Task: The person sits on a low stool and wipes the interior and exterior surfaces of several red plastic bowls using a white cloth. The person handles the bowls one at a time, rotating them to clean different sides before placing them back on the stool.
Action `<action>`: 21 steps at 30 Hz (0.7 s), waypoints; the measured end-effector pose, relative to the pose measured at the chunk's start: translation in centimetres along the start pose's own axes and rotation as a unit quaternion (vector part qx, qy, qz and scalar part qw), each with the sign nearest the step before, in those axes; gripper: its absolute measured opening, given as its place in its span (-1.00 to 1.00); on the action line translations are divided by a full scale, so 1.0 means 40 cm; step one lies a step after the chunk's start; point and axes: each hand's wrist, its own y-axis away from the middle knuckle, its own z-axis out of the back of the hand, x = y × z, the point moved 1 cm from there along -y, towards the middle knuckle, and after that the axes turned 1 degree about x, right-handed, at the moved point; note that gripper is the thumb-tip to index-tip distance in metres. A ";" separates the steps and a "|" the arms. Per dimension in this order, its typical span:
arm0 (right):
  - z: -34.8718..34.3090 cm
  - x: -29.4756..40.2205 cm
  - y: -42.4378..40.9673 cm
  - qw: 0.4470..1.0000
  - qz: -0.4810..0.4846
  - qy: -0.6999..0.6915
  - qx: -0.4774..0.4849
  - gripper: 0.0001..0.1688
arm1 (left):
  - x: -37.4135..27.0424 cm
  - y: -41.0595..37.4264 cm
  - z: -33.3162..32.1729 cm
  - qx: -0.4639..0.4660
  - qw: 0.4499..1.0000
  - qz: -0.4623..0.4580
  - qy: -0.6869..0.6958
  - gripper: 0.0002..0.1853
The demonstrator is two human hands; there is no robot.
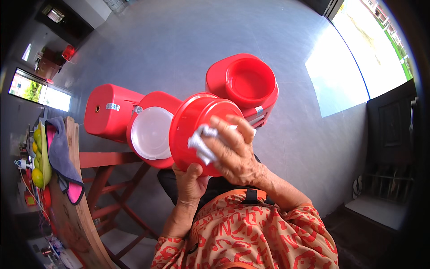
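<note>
A red plastic basin (184, 134) is tilted on its side over my lap, its underside turned to the right. My left hand (190, 181) grips its lower rim, thumb on the outside. My right hand (235, 148) presses a white cloth (201, 144) against the basin's underside; the hand is slightly blurred. Just left of the basin, a translucent white round lid (152, 132) lies on a red plastic stool (164, 99). Beyond the basin, a second red basin (250, 82) rests open side up on another red stool (218, 72).
Another red stool (112, 112) lies on the left, bearing a label. At the left edge, a wooden table (72, 144) carries a grey and pink cloth (62, 151) and a green tray of yellow-green fruit (38, 178). Grey floor spreads ahead; a bright doorway (366, 43) is at the upper right.
</note>
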 end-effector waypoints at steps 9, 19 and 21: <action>-0.040 -0.069 0.037 0.978 -0.195 -0.036 -0.067 -0.45 | 0.021 0.013 0.043 -0.013 0.997 0.027 -0.069 -0.37; 0.040 0.028 -0.034 0.999 0.040 -0.002 -0.017 -0.51 | -0.003 0.015 0.014 0.016 0.992 0.015 -0.126 -0.59; 0.065 0.014 -0.059 1.000 0.019 -0.005 0.004 -0.53 | -0.011 0.024 0.025 0.049 0.973 -0.030 -0.222 -0.55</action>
